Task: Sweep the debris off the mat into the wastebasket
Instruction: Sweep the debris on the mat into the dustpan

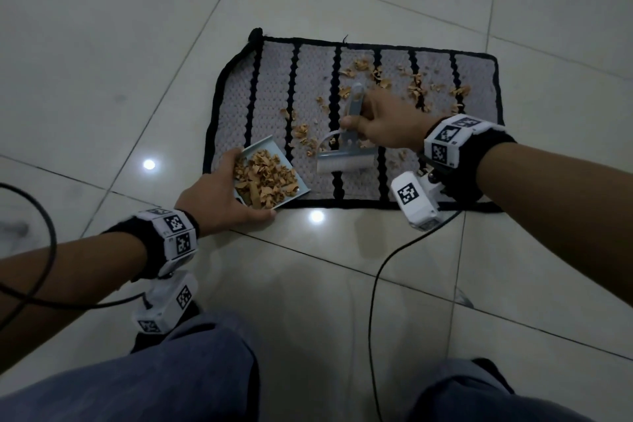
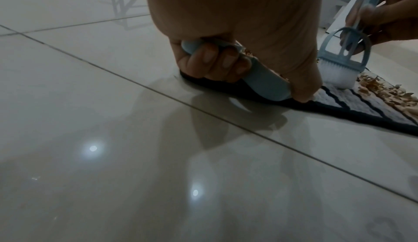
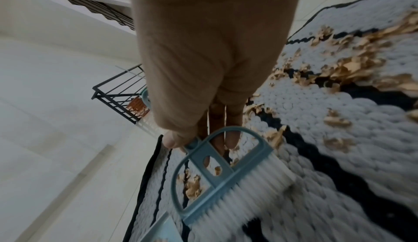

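From the head view, one dustpan (image 1: 270,178) sits at the near left corner of one striped mat (image 1: 308,86), heaped with tan debris (image 1: 265,176); more lies scattered across the mat's far right. The left hand (image 1: 219,195) grips the pan's rim. The right hand (image 1: 383,123) holds one brush (image 1: 346,154).

Left wrist view: fingers (image 2: 210,58) curl around the dustpan's edge.

Right wrist view: thumb and fingers (image 3: 230,138) pinch the brush handle; a black wire basket (image 3: 122,94) stands beyond the mat on the floor (image 3: 56,138).
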`<move>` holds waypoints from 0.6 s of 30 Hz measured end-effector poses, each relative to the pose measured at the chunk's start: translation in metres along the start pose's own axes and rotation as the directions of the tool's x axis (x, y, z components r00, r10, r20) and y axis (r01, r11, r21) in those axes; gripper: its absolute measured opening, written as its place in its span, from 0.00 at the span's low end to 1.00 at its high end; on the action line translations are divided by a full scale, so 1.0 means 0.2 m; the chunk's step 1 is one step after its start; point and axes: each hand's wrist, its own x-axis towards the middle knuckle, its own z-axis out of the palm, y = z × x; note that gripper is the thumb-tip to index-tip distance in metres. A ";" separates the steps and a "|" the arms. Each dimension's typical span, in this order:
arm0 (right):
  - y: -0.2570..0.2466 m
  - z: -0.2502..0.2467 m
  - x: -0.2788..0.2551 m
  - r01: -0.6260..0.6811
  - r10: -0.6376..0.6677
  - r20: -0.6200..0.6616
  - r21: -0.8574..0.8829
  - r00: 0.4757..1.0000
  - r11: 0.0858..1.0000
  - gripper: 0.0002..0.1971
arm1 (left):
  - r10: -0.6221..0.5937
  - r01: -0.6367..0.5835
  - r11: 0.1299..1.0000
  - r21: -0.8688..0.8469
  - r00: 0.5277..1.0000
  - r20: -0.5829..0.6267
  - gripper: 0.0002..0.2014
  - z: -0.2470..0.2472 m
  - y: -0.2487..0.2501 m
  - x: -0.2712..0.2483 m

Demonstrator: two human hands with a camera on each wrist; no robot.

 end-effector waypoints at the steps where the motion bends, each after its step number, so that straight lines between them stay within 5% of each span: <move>1: -0.01 0.03 0.01 -0.006 0.006 -0.006 0.001 1.000 1.000 0.17 | -0.001 0.001 1.000 0.000 1.000 0.001 0.59 0.00 0.00 0.00; 9: 0.03 0.02 0.05 -0.105 0.147 -0.332 0.142 0.932 0.984 0.17 | -0.017 0.017 1.000 -0.009 1.000 -0.001 0.59 0.00 -0.02 0.00; 18: -0.08 0.21 0.09 -0.006 0.036 -0.249 0.119 0.968 0.993 0.18 | -0.030 0.029 0.999 -0.019 0.999 -0.013 0.59 -0.01 -0.04 -0.01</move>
